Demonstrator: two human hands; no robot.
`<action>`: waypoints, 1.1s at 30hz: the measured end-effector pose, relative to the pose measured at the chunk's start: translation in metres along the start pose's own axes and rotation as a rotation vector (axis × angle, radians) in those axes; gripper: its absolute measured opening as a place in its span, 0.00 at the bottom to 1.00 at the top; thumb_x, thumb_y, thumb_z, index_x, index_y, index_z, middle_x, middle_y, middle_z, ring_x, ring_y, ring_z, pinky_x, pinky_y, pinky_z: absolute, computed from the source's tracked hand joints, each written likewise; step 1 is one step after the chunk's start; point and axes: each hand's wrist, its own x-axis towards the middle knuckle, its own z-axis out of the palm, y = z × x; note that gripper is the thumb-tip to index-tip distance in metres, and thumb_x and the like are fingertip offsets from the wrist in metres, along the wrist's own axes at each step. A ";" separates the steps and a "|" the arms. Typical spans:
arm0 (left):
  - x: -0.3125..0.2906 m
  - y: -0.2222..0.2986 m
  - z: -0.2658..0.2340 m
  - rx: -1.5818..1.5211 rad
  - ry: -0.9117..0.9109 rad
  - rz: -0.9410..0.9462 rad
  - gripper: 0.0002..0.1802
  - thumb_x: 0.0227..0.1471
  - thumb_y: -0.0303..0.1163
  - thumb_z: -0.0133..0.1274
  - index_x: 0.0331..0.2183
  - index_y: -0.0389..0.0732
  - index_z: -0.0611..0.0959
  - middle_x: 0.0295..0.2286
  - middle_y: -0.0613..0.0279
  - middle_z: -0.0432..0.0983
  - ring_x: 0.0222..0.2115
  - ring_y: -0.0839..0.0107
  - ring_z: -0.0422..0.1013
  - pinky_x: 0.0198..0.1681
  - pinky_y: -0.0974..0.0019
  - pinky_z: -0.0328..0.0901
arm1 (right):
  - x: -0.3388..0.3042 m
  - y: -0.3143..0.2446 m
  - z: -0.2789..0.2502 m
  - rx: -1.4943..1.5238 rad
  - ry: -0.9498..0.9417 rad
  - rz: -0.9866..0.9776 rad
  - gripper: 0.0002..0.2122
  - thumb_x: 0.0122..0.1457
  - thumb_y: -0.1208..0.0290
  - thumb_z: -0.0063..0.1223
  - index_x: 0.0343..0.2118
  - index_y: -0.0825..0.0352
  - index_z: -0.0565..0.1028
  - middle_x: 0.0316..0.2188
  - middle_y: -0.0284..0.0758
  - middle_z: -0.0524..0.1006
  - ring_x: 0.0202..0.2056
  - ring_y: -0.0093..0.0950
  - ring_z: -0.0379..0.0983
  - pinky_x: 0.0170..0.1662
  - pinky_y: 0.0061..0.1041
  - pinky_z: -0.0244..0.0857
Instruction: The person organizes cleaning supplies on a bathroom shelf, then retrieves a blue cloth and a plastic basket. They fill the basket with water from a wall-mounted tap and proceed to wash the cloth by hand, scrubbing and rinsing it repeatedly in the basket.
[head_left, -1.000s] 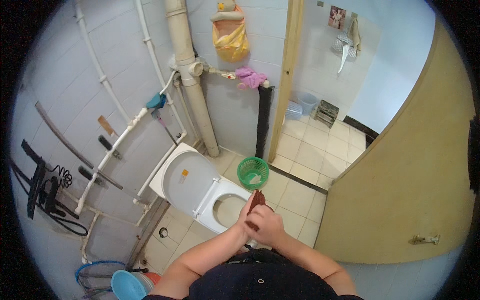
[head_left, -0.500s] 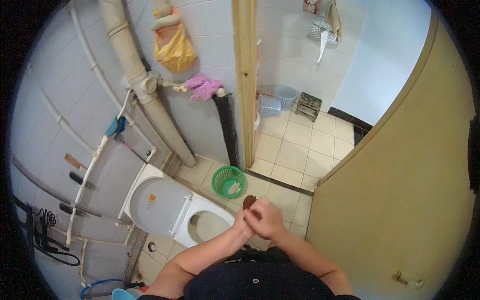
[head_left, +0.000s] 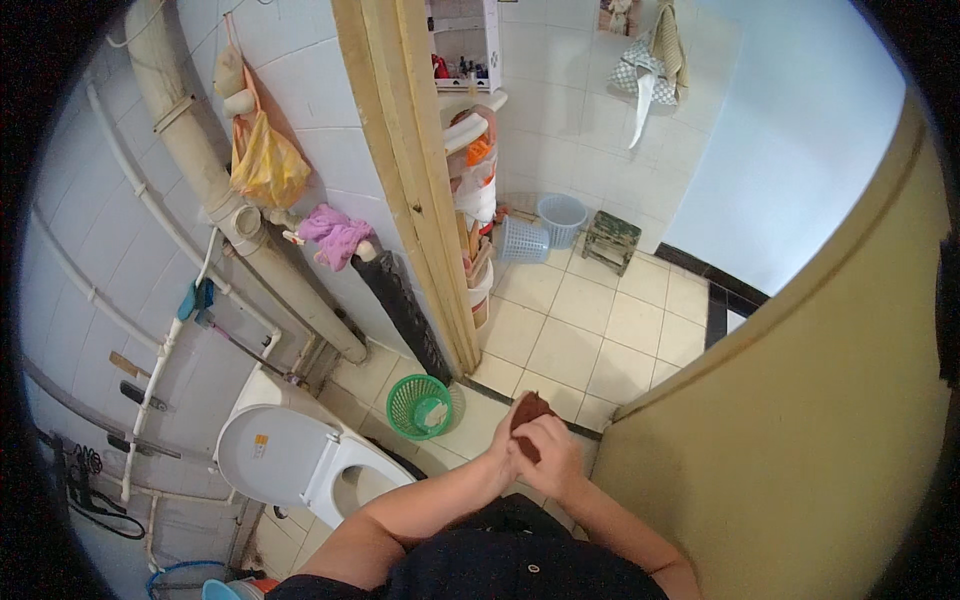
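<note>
Both hands meet in front of my body, close together. Between them is a small reddish-brown thing (head_left: 530, 408), soft-looking like a rag or cloth, though its kind is not clear. My left hand (head_left: 507, 446) holds it from the left, its fingers partly hidden. My right hand (head_left: 552, 452) lies over it with fingers curled, pressed against it. Below and left of the hands stands a white toilet (head_left: 330, 462) with its lid raised. A green plastic basket (head_left: 402, 408) with whitish scraps inside sits on the floor beyond it.
A wooden door frame (head_left: 400, 150) rises ahead, with a yellowish door (head_left: 760, 430) swung open at right. Beyond are grey-blue baskets (head_left: 562, 215), a worn stool (head_left: 611, 242) and a shelf (head_left: 470, 90). Pipes (head_left: 180, 130) and hanging brushes (head_left: 140, 395) line the left wall.
My view has shifted toward the doorway, showing more of the shelf beyond. The hands stay together on the brown thing, now slightly farther right, and more of it shows.
</note>
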 end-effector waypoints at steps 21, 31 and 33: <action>0.260 0.174 0.100 0.063 -0.154 -0.196 0.17 0.57 0.46 0.38 0.34 0.46 0.75 0.29 0.64 0.74 0.31 0.67 0.70 0.37 0.62 0.66 | 0.286 0.106 -0.008 -0.148 0.040 -0.203 0.08 0.45 0.72 0.58 0.29 0.63 0.74 0.28 0.35 0.72 0.30 0.38 0.69 0.33 0.32 0.65; 0.389 0.163 0.114 -0.086 -0.031 -0.168 0.21 0.58 0.48 0.37 0.36 0.41 0.75 0.35 0.59 0.73 0.38 0.65 0.69 0.43 0.60 0.64 | 0.381 0.229 -0.064 0.021 0.096 0.111 0.06 0.47 0.71 0.58 0.27 0.63 0.73 0.29 0.37 0.72 0.33 0.37 0.70 0.35 0.32 0.65; 0.428 0.171 0.109 -0.146 -0.315 -0.184 0.22 0.58 0.49 0.37 0.34 0.40 0.76 0.32 0.58 0.74 0.36 0.65 0.70 0.42 0.61 0.64 | 0.401 0.247 -0.060 0.057 0.017 -0.067 0.07 0.45 0.69 0.59 0.28 0.61 0.74 0.30 0.36 0.73 0.34 0.37 0.69 0.35 0.32 0.65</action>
